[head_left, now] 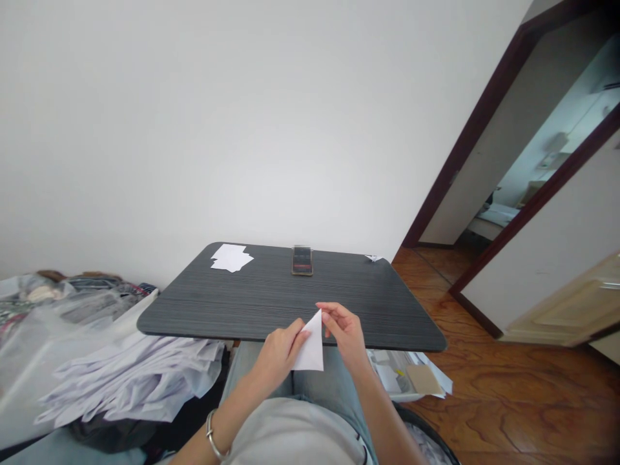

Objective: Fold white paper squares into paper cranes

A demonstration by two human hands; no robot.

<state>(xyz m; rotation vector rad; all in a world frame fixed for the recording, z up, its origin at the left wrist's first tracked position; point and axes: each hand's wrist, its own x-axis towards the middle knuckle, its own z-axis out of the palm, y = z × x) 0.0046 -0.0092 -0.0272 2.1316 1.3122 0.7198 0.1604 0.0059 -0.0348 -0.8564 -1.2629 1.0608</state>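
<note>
A piece of white paper (312,349), folded to a triangle-like shape with its point upward, is held over my lap at the table's near edge. My left hand (282,349) grips its left side, thumb lying on top. At the upper tip, the fingers of my right hand (343,329) are bent close together, thumb and forefinger pinching the paper's point. The dark wood-grain table (252,297) lies just beyond both hands.
White paper sheets (231,257) lie loosely stacked at the table's far left. A phone (303,261) sits at the back middle, a small folded paper piece (373,258) at the far right corner. White cloth (140,378) is heaped left; a box of papers (407,374) stands below right.
</note>
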